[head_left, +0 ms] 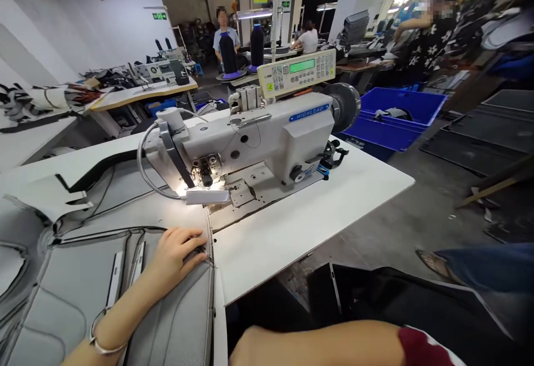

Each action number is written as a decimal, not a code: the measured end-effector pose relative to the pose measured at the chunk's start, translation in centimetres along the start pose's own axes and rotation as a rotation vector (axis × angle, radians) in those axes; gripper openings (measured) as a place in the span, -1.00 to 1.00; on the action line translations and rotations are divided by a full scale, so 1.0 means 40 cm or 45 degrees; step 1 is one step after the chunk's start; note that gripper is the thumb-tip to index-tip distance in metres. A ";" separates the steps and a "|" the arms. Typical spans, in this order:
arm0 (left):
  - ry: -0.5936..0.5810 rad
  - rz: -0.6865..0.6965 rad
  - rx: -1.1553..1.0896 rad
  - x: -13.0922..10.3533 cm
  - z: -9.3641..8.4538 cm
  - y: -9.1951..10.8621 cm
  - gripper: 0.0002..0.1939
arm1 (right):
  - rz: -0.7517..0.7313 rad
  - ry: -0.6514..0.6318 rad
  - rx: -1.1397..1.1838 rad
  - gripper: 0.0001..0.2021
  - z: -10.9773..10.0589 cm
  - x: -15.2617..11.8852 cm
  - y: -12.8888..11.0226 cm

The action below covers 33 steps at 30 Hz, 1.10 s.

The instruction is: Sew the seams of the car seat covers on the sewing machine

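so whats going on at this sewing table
A person sits at a white table with a Highlead sewing machine. Their left hand lies flat on grey padded fabric spread over the table's left side, fingers near the panel's edge, short of the lit needle area. The right forearm crosses the bottom of the view; its hand is out of sight. Other people work further back.

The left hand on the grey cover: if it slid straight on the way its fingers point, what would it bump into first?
The left hand points right, toward the bare white table. It would probably cross the grey cover's edge first, though the sewing machine may sit near that line.
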<state>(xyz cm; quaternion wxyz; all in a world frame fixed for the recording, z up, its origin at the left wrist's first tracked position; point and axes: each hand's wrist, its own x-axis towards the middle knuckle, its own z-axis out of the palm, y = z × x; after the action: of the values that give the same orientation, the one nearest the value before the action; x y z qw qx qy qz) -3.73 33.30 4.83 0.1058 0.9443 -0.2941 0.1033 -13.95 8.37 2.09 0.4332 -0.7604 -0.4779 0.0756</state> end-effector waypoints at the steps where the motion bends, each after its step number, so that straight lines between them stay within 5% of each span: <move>1: -0.010 0.003 -0.026 -0.001 0.003 -0.001 -0.77 | 0.036 0.075 -0.034 -0.79 -0.017 -0.007 0.025; 3: -0.051 0.011 -0.103 0.001 0.000 -0.004 -0.81 | 0.002 0.256 -0.154 -0.85 -0.041 -0.005 0.069; 6: -0.067 0.039 -0.205 0.007 -0.013 -0.007 -0.79 | -0.343 0.519 -0.382 -0.88 -0.042 0.027 0.116; 9: -0.047 0.059 -0.218 0.009 -0.017 -0.006 -0.79 | -0.523 0.595 -0.502 -0.90 -0.017 0.057 0.142; 33: -0.019 0.108 -0.147 0.027 0.004 0.002 -0.71 | -0.441 0.701 -0.759 -0.82 0.021 0.060 0.155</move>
<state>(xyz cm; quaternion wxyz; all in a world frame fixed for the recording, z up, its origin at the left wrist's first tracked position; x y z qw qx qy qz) -2.87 32.62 4.97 0.1533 0.9240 -0.3402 0.0836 -9.02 9.74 -2.24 0.3125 -0.7526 -0.4658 -0.3448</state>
